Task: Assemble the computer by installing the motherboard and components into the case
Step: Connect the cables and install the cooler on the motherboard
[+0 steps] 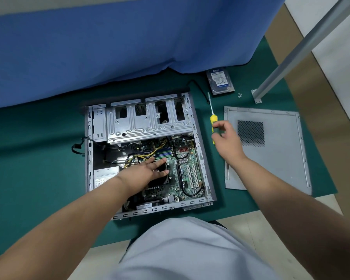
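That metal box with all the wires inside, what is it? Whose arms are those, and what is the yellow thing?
The camera sits on a person's head, so you see their own arms. The box is a computer case lying open on a green mat. The left hand rests flat on the motherboard, the green board inside. The right hand reaches for a yellow screwdriver and seems just to touch it. Beside it lie the case's grey side panel, a hard drive and small screws.
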`<state>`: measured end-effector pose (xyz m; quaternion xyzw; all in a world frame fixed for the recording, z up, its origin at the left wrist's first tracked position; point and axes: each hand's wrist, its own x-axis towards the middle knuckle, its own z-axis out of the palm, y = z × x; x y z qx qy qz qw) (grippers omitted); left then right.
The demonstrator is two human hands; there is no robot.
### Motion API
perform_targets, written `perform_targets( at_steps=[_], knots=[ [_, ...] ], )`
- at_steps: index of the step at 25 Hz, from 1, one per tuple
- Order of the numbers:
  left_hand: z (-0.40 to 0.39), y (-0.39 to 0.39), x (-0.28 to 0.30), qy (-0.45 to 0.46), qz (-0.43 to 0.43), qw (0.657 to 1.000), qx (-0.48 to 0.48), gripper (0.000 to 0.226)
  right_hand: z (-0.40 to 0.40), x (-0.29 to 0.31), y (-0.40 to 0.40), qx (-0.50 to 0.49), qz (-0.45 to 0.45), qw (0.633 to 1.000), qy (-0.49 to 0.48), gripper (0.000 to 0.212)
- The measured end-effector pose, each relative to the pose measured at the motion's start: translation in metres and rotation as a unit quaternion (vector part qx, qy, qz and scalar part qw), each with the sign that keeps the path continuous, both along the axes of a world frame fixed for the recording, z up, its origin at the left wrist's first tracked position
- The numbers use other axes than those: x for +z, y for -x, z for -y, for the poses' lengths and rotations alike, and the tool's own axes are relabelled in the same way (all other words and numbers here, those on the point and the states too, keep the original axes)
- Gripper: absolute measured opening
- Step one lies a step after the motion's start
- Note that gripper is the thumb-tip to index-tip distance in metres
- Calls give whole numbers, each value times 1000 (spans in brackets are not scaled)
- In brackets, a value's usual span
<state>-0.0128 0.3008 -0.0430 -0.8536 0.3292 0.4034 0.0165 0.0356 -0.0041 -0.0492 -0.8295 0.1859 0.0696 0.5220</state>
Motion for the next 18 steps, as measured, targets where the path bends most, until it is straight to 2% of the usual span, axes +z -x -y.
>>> perform_targets(
  at_steps=[3, 4, 5, 6, 7, 8, 9, 10, 11, 13, 16, 18],
  knots=[
    [-5, 1, -3, 82, -13, 994, 71, 85, -12, 42, 7, -10, 41, 984, -171, 40],
    [-4, 3, -2, 135, -9, 981, 138, 80, -15, 53, 10, 20, 34, 978, -207, 41],
    [-1, 5, 1, 207, -6, 948, 242, 75, -18, 61, 13, 57, 18, 973, -225, 39],
    [2, 7, 5, 288, -16, 877, 385, 70, -20, 66, 17, 97, -1, 969, -227, 35],
    [6, 9, 11, 377, -45, 756, 534, 63, -22, 67, 20, 136, -23, 967, -213, 31],
    [8, 11, 17, 452, -90, 612, 643, 54, -23, 67, 24, 171, -44, 965, -194, 26],
    [9, 13, 21, 502, -136, 495, 696, 45, -24, 66, 27, 199, -63, 962, -177, 23],
    [8, 15, 24, 525, -164, 442, 709, 38, -26, 65, 29, 218, -79, 958, -166, 21],
    [6, 18, 26, 530, -178, 439, 703, 34, -27, 65, 31, 229, -90, 956, -160, 20],
    [4, 26, 29, 526, -189, 475, 680, 31, -28, 68, 30, 241, -103, 953, -153, 18],
    [1, 31, 30, 520, -204, 477, 678, 29, -28, 73, 26, 273, -127, 944, -133, 21],
    [-1, 33, 29, 506, -198, 491, 681, 25, -28, 77, 22, 270, -125, 947, -120, 20]
  ],
)
